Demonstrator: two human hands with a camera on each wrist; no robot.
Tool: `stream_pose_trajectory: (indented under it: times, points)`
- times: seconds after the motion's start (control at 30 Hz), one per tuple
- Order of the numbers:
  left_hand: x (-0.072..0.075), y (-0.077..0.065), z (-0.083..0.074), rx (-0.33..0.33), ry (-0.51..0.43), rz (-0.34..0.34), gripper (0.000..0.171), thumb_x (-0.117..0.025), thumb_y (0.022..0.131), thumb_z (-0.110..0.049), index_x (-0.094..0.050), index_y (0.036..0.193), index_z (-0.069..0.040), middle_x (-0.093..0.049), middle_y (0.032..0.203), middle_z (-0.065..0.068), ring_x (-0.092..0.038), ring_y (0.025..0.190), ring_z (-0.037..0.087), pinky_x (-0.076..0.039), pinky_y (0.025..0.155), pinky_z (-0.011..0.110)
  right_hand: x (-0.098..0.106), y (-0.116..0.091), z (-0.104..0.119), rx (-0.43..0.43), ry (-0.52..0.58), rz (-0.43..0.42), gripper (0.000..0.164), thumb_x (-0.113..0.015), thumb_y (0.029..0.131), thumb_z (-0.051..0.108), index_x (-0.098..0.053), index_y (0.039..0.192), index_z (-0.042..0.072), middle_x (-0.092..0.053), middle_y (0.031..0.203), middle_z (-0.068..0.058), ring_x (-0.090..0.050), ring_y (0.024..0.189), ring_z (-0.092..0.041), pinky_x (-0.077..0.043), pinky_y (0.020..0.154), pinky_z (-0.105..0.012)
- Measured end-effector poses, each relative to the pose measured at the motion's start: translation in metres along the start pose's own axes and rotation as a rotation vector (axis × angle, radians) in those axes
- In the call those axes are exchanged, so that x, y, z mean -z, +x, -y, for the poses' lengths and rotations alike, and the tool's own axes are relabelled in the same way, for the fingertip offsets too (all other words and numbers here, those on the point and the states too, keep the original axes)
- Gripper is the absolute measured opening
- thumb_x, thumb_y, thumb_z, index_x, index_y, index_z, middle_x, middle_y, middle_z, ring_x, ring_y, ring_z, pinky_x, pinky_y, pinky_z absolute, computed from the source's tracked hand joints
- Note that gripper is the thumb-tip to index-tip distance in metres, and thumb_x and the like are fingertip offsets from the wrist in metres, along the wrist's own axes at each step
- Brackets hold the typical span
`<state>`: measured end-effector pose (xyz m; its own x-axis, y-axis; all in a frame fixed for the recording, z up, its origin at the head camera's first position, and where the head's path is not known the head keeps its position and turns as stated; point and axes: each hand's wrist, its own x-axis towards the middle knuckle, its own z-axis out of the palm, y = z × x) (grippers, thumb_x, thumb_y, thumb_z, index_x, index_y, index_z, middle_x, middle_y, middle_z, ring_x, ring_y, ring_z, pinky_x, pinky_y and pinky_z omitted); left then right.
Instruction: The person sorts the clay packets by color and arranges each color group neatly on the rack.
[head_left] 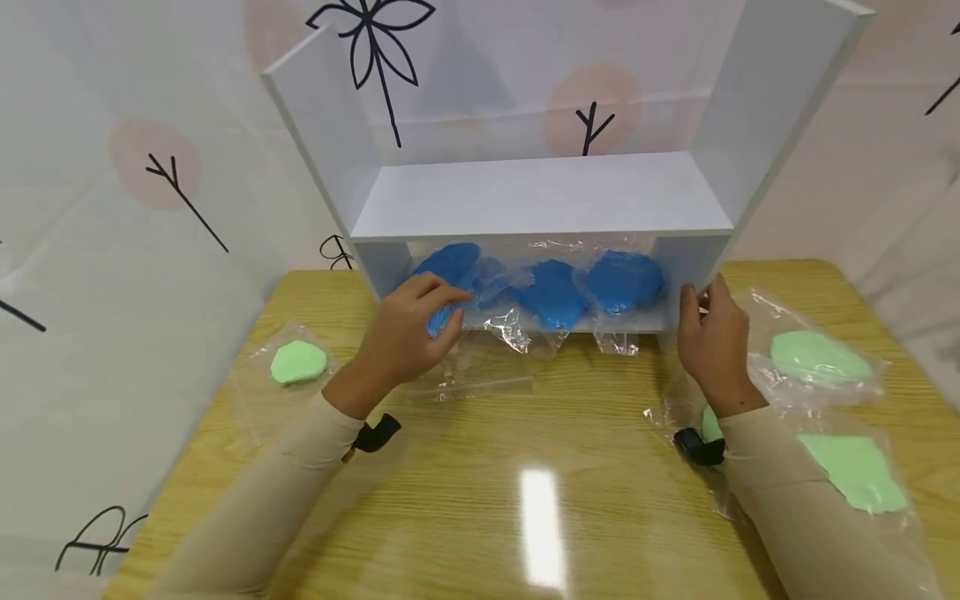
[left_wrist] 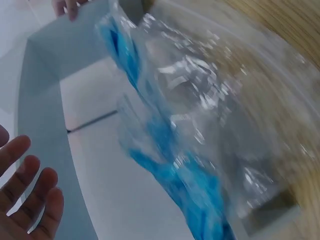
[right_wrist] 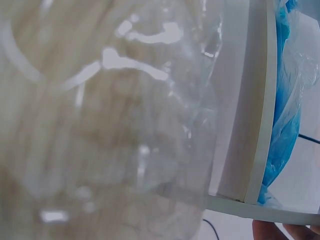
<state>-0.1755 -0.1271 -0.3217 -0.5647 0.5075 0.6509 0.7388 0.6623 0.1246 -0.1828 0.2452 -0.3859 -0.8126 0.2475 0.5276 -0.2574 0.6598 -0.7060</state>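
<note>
Blue bags [head_left: 557,293], clear plastic around flattened blue lumps, are lying side by side in the lower space of a white shelf [head_left: 540,196], their clear ends spilling over the front edge. The left hand [head_left: 411,327] is hovering at the leftmost bag, its fingers gently bent and the thumb standing apart from them; the left wrist view is showing a gap between these fingers and the blue plastic. The right hand [head_left: 712,350] is gripping the shelf's right side panel near the bottom, thumb and fingers closing on its edge. The shelf is standing upright on a wood-grain table [head_left: 450,517], its upper space open to the wall. One green bag [head_left: 298,362] is lying flat on the table to the left, and more green bags [head_left: 821,357] are lying to the right, the right forearm partly covering them. Both arms are wearing beige sleeves [head_left: 285,483]. Behind the shelf, a pale backdrop [head_left: 480,108] is showing black plant drawings and pink circles. A bright reflection is shining on the table.
</note>
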Motion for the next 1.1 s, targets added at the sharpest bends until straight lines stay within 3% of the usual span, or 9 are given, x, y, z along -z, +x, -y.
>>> stream_pose_trajectory:
  times: [0.2,0.33,0.5,0.67,0.77,0.9,1.1]
  points:
    - [0.017,-0.022,0.023,0.032,0.047,-0.003,0.017,-0.065,0.091,-0.016,-0.075,0.102,-0.009,-0.067,0.094,0.008,-0.06,0.075,0.021,-0.049,0.056,0.034,0.0,-0.001,-0.001,0.005,0.006,-0.004,0.037,-0.044,0.105,0.018,-0.055,0.129,-0.008,-0.063,0.122,-0.035,-0.064,0.105,-0.054,-0.052,0.081,-0.067]
    - [0.026,-0.038,0.038,0.078,0.078,-0.029,0.017,-0.064,0.091,-0.015,-0.076,0.101,-0.007,-0.067,0.093,0.01,-0.062,0.078,0.025,-0.053,0.06,0.039,0.001,-0.001,-0.001,0.01,0.006,-0.007,0.037,-0.044,0.105,0.017,-0.055,0.13,-0.008,-0.062,0.123,-0.035,-0.064,0.105,-0.055,-0.052,0.081,-0.067]
    - [0.037,-0.061,0.062,0.214,0.13,-0.025,0.017,-0.063,0.092,-0.015,-0.075,0.101,-0.006,-0.068,0.094,0.013,-0.065,0.083,0.028,-0.055,0.064,0.042,0.0,-0.001,-0.001,0.014,0.009,-0.003,0.038,-0.044,0.106,0.018,-0.054,0.132,-0.007,-0.062,0.122,-0.036,-0.064,0.104,-0.055,-0.051,0.08,-0.068]
    - [0.049,-0.085,0.085,0.396,0.187,0.03,0.018,-0.062,0.096,-0.015,-0.071,0.108,-0.005,-0.066,0.1,0.016,-0.064,0.089,0.032,-0.055,0.066,0.047,0.0,-0.001,-0.002,0.015,0.013,0.002,0.039,-0.043,0.106,0.019,-0.054,0.133,-0.006,-0.063,0.122,-0.035,-0.064,0.104,-0.055,-0.052,0.079,-0.068]
    - [0.055,-0.099,0.096,0.559,0.193,0.13,0.028,-0.058,0.099,-0.019,-0.066,0.121,-0.005,-0.062,0.113,0.021,-0.062,0.098,0.038,-0.053,0.072,0.053,0.0,-0.002,-0.002,0.011,0.015,0.0,0.038,-0.043,0.106,0.019,-0.054,0.132,-0.007,-0.063,0.122,-0.035,-0.064,0.103,-0.055,-0.052,0.079,-0.067]
    - [0.061,-0.114,0.109,0.757,0.191,0.336,0.05,-0.055,0.102,-0.033,-0.051,0.143,-0.005,-0.046,0.139,0.032,-0.053,0.114,0.051,-0.05,0.08,0.061,-0.001,-0.002,-0.001,0.007,0.017,-0.003,0.038,-0.043,0.106,0.018,-0.054,0.132,-0.008,-0.062,0.122,-0.036,-0.064,0.103,-0.055,-0.052,0.079,-0.067]
    - [0.06,-0.133,0.124,0.916,0.168,0.646,0.092,-0.051,0.096,-0.063,-0.017,0.16,-0.006,-0.011,0.158,0.04,-0.026,0.133,0.068,-0.04,0.09,0.077,-0.001,-0.002,-0.002,0.006,0.015,-0.005,0.039,-0.043,0.106,0.019,-0.054,0.133,-0.006,-0.063,0.123,-0.034,-0.065,0.103,-0.054,-0.052,0.078,-0.066]
